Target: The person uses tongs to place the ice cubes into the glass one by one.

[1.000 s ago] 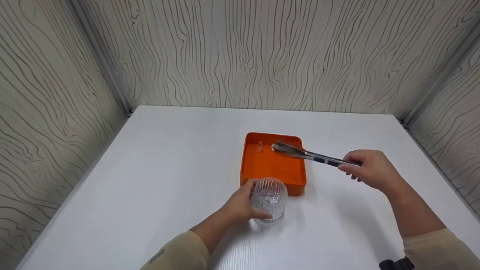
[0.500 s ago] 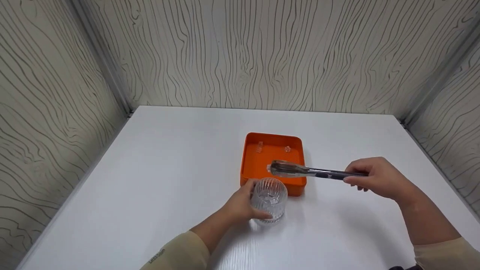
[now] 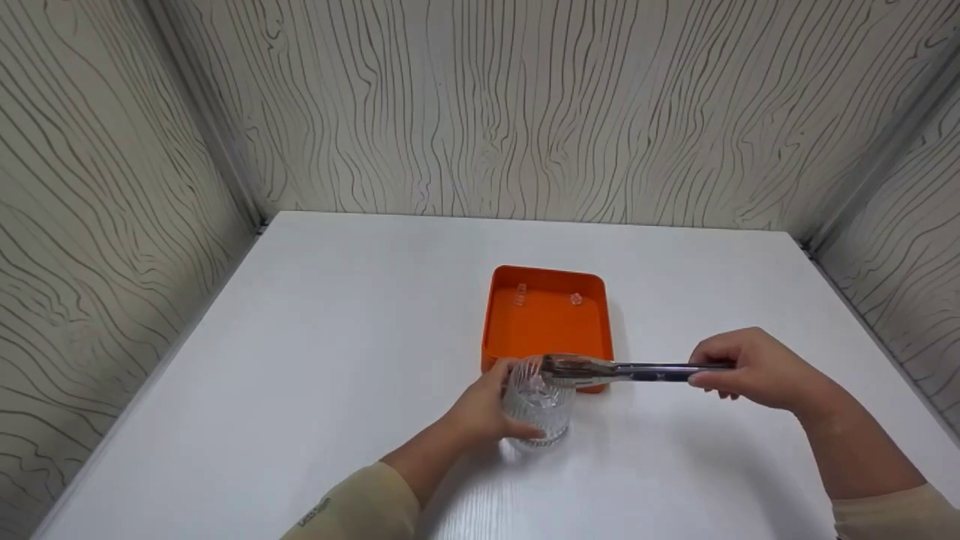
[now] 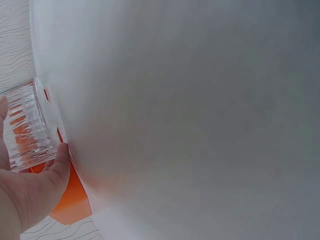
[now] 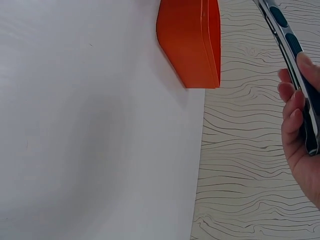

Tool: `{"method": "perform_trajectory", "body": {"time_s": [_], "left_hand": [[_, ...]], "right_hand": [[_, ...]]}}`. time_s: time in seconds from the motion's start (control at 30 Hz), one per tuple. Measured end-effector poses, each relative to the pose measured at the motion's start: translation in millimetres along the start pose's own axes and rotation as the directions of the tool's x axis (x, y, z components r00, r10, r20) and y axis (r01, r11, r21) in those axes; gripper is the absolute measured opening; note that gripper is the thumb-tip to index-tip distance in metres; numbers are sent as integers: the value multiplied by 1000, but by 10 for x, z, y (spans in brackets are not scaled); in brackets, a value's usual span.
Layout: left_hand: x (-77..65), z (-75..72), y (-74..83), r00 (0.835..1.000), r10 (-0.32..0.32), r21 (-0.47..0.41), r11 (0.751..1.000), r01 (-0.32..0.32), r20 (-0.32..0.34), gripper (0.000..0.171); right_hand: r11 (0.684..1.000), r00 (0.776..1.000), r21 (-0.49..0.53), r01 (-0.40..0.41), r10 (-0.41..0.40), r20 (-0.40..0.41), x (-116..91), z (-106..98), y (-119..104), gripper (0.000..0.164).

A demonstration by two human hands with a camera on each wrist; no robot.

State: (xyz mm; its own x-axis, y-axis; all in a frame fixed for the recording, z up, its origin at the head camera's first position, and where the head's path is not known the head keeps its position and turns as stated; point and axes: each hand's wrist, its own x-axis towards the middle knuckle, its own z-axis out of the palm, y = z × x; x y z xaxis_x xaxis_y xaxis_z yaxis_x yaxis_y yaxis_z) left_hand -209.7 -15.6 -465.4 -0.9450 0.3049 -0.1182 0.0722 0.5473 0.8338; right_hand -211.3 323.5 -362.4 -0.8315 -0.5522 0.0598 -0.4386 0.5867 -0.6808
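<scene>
My left hand (image 3: 480,409) grips a clear ribbed glass (image 3: 551,416) that stands at the tray's front side, with thumb and fingers around its wall. In the left wrist view the hand (image 4: 37,195) holds the glass (image 4: 30,125) low on its side. My right hand (image 3: 754,367) holds metal tongs (image 3: 637,371) with dark grip pads, level, their tips over the glass's mouth. A small clear piece seems to be at the tips, though it is hard to make out. The right wrist view shows the right hand (image 5: 300,120) wrapped around the tongs' handle (image 5: 292,47).
An orange tray (image 3: 555,337) stands behind the glass. Inside, near its back, lie small clear cubes (image 3: 519,295) at left and another clear piece (image 3: 576,298) at right. The white table (image 3: 337,322) is bordered by patterned walls (image 3: 480,112) behind and at both sides.
My right hand has brought the tongs from the tray's back right toward me, over the glass, with a small clear piece at the tips on the way. The left hand and glass stayed put.
</scene>
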Motion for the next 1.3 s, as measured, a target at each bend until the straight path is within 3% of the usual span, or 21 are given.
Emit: {"method": "perform_trajectory", "body": {"time_s": [0.53, 0.7, 0.83, 1.03, 1.3], "left_hand": [[11, 12, -10, 1000, 7, -15, 1000, -7, 0, 82], [7, 6, -20, 999, 41, -30, 999, -41, 3, 81], [2, 4, -23, 999, 49, -32, 998, -49, 1, 81], [5, 14, -18, 1000, 12, -41, 999, -12, 1, 81], [1, 14, -25, 1000, 26, -28, 999, -26, 1, 81]], "right_hand": [[999, 999, -30, -32, 31, -19, -17, -37, -38, 7], [990, 990, -65, -122, 117, -80, 4, -58, -62, 9], [964, 968, -127, -231, 215, -134, 59, -62, -92, 13], [915, 929, -195, -353, 319, -186, 187, -36, -128, 16], [843, 887, -294, -451, 385, -255, 364, 62, -184, 16]]}}
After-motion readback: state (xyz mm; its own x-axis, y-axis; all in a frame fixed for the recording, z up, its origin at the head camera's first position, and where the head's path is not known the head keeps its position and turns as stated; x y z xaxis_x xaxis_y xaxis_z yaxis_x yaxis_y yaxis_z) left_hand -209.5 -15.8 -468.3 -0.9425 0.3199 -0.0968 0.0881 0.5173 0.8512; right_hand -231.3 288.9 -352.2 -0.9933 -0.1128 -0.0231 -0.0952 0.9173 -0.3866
